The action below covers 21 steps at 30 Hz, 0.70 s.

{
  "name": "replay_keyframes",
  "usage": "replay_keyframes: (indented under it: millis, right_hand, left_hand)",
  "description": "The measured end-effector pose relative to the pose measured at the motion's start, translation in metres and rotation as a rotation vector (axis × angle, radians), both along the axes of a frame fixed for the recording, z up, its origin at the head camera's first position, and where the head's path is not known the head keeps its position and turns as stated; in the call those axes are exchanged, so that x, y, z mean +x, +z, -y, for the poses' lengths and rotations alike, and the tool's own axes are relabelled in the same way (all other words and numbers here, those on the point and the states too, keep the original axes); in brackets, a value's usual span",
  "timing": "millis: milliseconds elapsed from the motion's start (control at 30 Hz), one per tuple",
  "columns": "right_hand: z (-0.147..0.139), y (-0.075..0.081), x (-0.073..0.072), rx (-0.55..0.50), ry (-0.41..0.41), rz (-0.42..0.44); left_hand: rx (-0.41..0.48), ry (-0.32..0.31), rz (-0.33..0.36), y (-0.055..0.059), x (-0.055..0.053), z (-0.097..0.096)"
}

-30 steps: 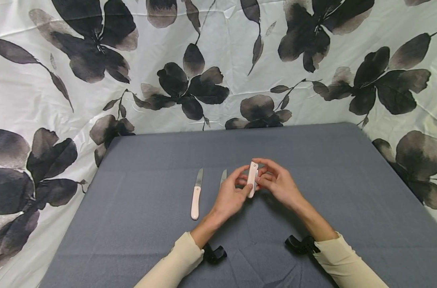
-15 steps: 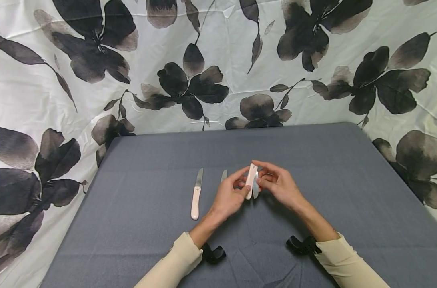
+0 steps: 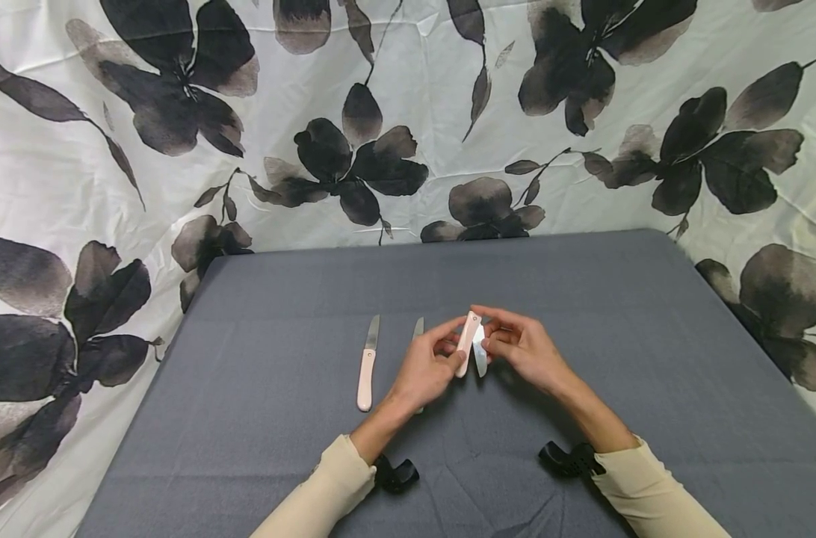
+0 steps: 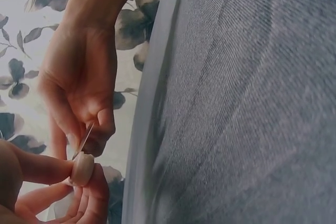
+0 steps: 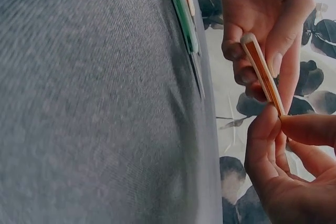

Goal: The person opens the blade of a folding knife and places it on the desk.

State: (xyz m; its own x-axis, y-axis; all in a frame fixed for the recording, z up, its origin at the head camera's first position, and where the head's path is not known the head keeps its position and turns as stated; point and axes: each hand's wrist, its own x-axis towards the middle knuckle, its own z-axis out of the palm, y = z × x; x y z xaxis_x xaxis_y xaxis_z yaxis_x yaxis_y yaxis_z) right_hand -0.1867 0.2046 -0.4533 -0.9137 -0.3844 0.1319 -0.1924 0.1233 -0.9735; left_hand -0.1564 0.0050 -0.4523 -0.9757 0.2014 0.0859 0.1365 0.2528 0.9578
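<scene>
A folding knife (image 3: 468,345) with a pale pink handle is held up over the table between both hands. My left hand (image 3: 423,371) grips the handle between thumb and fingers. The blade (image 3: 480,354) stands partly out of the handle at a narrow angle, tip toward me. My right hand (image 3: 530,350) pinches the blade, its index finger reaching to the pivot end. The right wrist view shows an orange-toned slot along the handle (image 5: 259,66). In the left wrist view the thin blade (image 4: 84,139) lies against the right fingers.
An unfolded pink-handled knife (image 3: 366,373) lies on the grey cloth-covered table (image 3: 280,359) at left. Another unfolded knife (image 3: 418,327) lies beside it, mostly hidden by the left hand; its handle looks green in the right wrist view (image 5: 181,14). A floral curtain (image 3: 442,149) hangs behind.
The blade has swung out from the handle, first hardly showing, now clearly apart. Both hands have come slightly lower in the head view, and the handle tilts more.
</scene>
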Motion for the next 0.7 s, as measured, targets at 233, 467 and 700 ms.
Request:
replay_keyframes:
  millis: [233,467,700]
  right_hand:
    - [-0.0069,0.0022,-0.0026,0.031,0.054,0.041]
    - [-0.0082,0.0018,-0.0022,0.072,0.045,-0.011]
    - [-0.0066,0.0027,-0.0015,0.067,0.013,-0.004]
  left_hand:
    - [-0.028,-0.017,0.000,0.0005,-0.0022,0.0035]
    - [-0.030,-0.010,0.012,0.0010,-0.0023,0.0039]
    - [0.000,0.029,0.001,0.0014,-0.0041,0.0022]
